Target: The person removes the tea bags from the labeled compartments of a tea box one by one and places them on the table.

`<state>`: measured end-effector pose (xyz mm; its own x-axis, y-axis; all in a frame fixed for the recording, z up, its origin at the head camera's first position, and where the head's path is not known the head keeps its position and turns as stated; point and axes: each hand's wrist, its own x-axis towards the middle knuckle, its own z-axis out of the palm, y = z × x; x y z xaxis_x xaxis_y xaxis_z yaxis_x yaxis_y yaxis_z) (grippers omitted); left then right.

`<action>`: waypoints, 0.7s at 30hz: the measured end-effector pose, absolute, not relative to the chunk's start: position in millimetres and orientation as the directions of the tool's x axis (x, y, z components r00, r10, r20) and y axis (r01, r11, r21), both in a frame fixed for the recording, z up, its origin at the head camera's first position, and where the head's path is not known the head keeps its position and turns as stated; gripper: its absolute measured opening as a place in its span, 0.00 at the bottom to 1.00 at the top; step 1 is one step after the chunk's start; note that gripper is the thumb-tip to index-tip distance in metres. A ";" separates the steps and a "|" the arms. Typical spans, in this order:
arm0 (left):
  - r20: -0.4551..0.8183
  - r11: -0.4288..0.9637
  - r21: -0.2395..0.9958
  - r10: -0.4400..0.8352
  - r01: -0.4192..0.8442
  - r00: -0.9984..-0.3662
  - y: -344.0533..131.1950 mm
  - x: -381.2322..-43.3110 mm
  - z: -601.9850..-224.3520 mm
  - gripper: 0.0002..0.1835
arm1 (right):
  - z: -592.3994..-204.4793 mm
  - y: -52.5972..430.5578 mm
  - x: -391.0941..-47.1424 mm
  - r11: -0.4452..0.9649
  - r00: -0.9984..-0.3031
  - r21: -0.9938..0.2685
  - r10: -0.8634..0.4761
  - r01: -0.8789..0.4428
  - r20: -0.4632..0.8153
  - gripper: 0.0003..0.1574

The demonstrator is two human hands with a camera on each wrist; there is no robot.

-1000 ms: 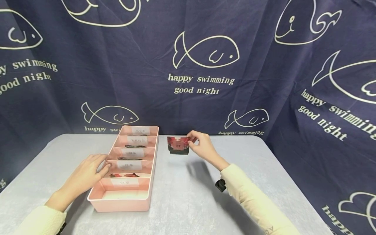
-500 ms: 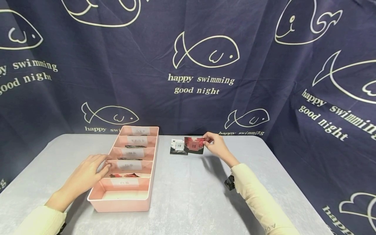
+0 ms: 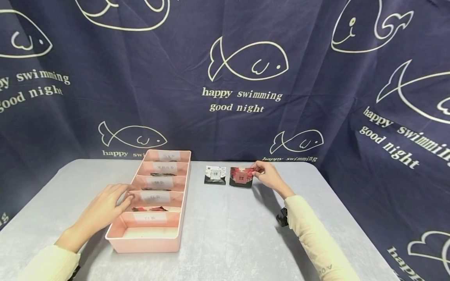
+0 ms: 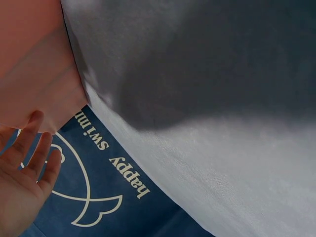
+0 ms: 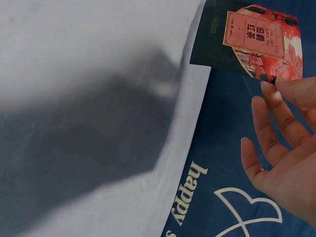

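Observation:
My right hand (image 3: 270, 176) pinches the right edge of a red and dark tea sachet (image 3: 241, 177) between thumb and fingertips. In the right wrist view the sachet (image 5: 254, 42) shows a pink label reading Earl Grey black tea. To its left, a white and black tea sachet (image 3: 215, 175) lies on the table, a small gap between them. My left hand (image 3: 102, 212) rests at the left rim of a pink divided box (image 3: 147, 245). In the left wrist view its fingers (image 4: 37, 158) are nearly straight beside the box wall.
The box has several labelled compartments; several hold sachets, among them red ones (image 3: 150, 209), and the front one shows a bare floor. A pale grey table (image 3: 225, 234) carries everything. A navy fish-print cloth (image 3: 242, 132) hangs behind its far edge.
The right hand has moved to the right with the red sachet, coming off the white and black one, which now shows fully. The left hand and the box stay in place.

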<state>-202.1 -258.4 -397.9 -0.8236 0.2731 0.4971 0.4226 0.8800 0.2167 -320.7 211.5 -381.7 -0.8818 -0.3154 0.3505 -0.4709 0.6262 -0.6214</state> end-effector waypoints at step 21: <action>0.499 0.878 0.215 0.278 0.428 -0.821 -258.5 -202.3 -397.3 0.16 | -401.4 211.5 -342.9 0.663 -0.910 -0.631 -0.216 -0.403 0.354 0.16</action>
<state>-202.3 -258.5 -397.3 -0.8210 0.2780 0.4986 0.4277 0.8780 0.2148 -342.9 211.5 -401.4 -0.9100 -0.2163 0.3538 -0.4029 0.6630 -0.6309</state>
